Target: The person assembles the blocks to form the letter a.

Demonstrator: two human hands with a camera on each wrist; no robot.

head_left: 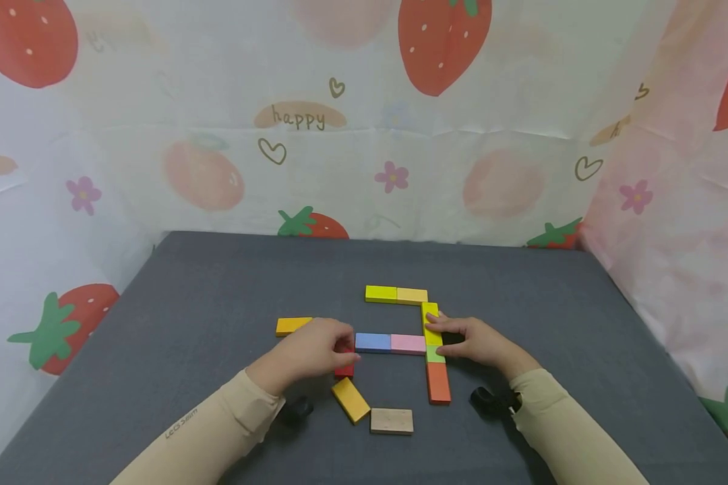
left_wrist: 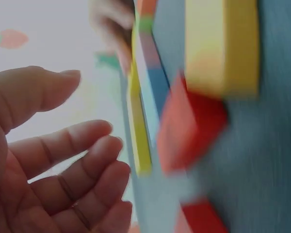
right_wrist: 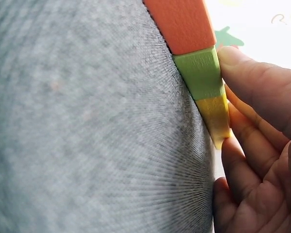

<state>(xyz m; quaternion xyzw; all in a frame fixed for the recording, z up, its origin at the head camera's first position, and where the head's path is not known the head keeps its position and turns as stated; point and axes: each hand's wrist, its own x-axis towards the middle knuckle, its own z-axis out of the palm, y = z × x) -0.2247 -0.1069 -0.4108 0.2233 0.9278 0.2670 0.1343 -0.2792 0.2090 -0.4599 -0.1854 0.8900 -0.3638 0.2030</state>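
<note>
My left hand (head_left: 308, 349) hovers at the left end of the block row, above a red block (head_left: 344, 371) that it partly hides. In the left wrist view its thumb and loosely bent fingers stand apart with nothing between them; red blocks (left_wrist: 191, 128) lie beyond. The blue block (head_left: 373, 343) and pink block (head_left: 408, 344) form a row reaching the right column. On that column rests my right hand (head_left: 484, 345). Its thumb touches the green block (right_wrist: 200, 73), while fingers lie against the yellow block (right_wrist: 214, 116). An orange block (head_left: 438, 384) continues the column towards me.
Behind, a bright yellow block (head_left: 381, 294) and a pale yellow block (head_left: 412, 296) lie end to end. An orange-yellow block (head_left: 292, 326) is left of the row. Nearer lie a slanted yellow block (head_left: 351, 400) and a plain wooden block (head_left: 391, 421) on the grey tabletop (head_left: 218, 283).
</note>
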